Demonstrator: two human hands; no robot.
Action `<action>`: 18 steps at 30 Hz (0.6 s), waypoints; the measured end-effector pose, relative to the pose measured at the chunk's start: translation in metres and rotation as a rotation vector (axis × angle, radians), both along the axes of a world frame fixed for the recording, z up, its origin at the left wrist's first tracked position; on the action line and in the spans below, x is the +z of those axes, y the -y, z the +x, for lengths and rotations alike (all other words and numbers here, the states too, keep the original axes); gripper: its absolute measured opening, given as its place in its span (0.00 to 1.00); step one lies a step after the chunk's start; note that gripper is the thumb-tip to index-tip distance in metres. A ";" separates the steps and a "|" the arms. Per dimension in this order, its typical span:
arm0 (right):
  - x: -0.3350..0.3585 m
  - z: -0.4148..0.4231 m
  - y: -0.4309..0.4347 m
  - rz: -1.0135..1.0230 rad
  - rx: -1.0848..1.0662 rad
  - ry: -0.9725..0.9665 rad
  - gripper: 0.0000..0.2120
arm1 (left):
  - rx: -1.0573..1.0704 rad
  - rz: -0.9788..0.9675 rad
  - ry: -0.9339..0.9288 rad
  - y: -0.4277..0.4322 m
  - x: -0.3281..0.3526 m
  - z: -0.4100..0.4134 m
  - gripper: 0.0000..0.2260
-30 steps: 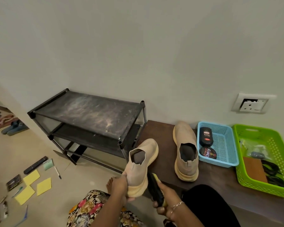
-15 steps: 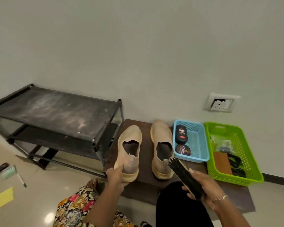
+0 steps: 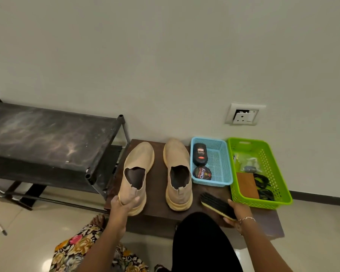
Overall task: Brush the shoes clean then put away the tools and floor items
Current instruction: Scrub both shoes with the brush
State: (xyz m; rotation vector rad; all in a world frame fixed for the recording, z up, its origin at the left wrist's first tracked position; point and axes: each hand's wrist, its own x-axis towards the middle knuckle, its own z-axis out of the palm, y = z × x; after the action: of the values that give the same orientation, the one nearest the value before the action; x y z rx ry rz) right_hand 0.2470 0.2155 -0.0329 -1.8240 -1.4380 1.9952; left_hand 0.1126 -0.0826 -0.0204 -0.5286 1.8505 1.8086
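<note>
The left hand (image 3: pixel 126 205) grasps the heel of one tan soft slip-on shoe (image 3: pixel 138 165), which sits on the dark brown wooden bench (image 3: pixel 158 187). The right hand (image 3: pixel 237 212) grasps the long black bristle brush (image 3: pixel 214 203), which points forward and left. The small blue plastic basket (image 3: pixel 218 160) sits just ahead of the right hand, the nearer one
</note>
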 end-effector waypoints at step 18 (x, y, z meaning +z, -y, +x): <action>0.039 -0.071 0.106 1.282 0.994 -0.079 0.23 | -0.735 -1.010 -0.619 -0.004 0.010 -0.017 0.11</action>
State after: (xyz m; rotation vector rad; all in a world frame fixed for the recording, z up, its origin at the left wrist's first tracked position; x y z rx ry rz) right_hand 0.1764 0.1096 0.0056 -0.4601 -2.8417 0.6452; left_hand 0.0960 -0.0784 -0.0102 0.4501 2.8037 0.4775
